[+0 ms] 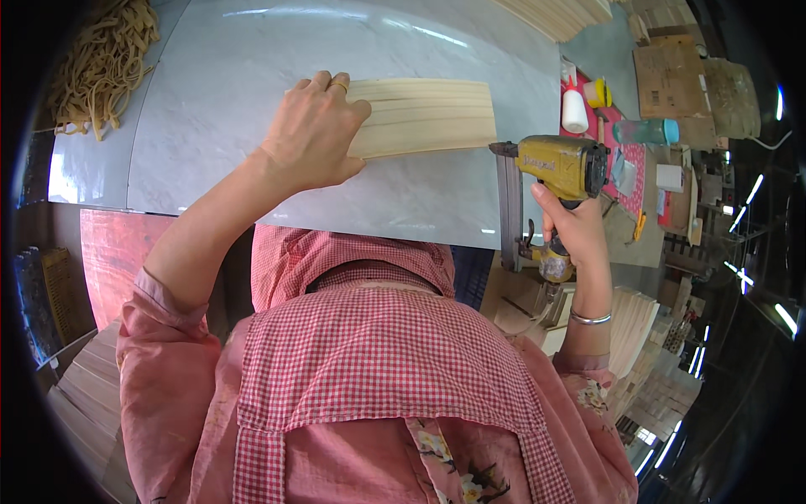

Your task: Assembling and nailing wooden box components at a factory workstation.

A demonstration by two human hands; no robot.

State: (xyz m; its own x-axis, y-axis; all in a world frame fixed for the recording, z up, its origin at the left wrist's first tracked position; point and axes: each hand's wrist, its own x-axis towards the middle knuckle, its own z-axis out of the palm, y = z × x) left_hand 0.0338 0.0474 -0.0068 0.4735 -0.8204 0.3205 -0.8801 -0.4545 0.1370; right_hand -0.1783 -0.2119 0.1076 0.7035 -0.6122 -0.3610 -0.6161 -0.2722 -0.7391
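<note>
A flat, pale wooden board lies over the grey marbled tabletop. My left hand is closed on the board's left end, its fingers over the far edge and the thumb at the near edge. In my right hand is a yellow and black air nail gun, gripped by its handle. The gun's nose points left, right at the board's right end; whether it touches the wood I cannot tell. Its long grey magazine hangs down along the table's right edge.
A heap of tan bands lies at the far left. Off to the right are a white squeeze bottle with a red tip, a yellow tub, a teal bottle and cardboard boxes. Stacked wooden strips stand at the far edge.
</note>
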